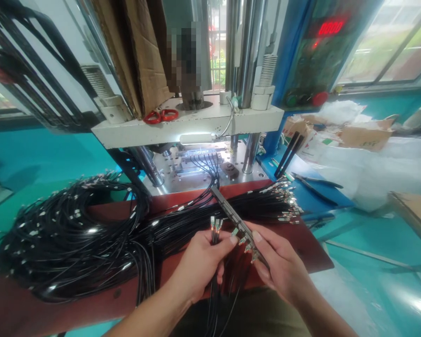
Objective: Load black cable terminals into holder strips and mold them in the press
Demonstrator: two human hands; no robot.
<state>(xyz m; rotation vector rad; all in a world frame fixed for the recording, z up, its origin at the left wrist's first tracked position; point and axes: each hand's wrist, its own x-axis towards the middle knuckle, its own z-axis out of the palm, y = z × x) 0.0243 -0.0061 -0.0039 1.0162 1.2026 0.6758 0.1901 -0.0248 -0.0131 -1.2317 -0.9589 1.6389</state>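
My left hand is closed around several black cables, their metal connectors pointing up past the fingers. Its thumb touches one connector at the edge of a dark metal bar. That bar is slotted and slants from upper left to lower right, with several connectors seated along its lower part. My right hand grips the bar's lower end between thumb and fingers. Behind both hands a thick bundle of black cables lies on the red-brown board, connector ends to the right.
A big coil of black cables covers the board's left side. Beyond stands a press with a lit metal bed and cables in its fixture. Red-handled scissors lie on its plate. Pliers rest at right, near plastic bags.
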